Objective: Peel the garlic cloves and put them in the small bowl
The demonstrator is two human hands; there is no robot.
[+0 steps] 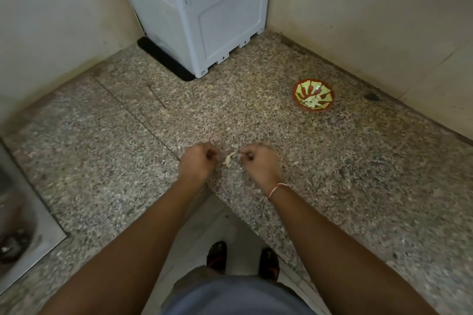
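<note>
Hands meet over the speckled granite countertop (pixel 256 110), near its front edge where the L-shaped slab turns its inner corner. Left hand (pixel 197 161), fingers curled into a loose fist, pinches one end of a pale garlic clove with papery skin (pixel 228 158); right hand (pixel 258 161), likewise curled, pinches a thin strand of skin at the other end. The clove sits between the two hands, just above or on the stone; which of the two cannot be told. A red-and-white thread bracelet (pixel 277 189) circles the right wrist.

Small round bowl with a red rim and a yellow-green patterned inside (pixel 313 96) stands well apart from the hands, toward the back right edge of the countertop, close to the cream wall (pixel 384 20). Pale peeled pieces (pixel 311 103) lie in its bottom.

White box-shaped appliance (pixel 194 13) occupies the back corner on a black mat (pixel 163 61). Steel sink (pixel 23 215) is set into the left edge of the countertop. Below the front edge, two dark sandals (pixel 243 258) rest on a light floor. No brand, label or writing is legible anywhere.
</note>
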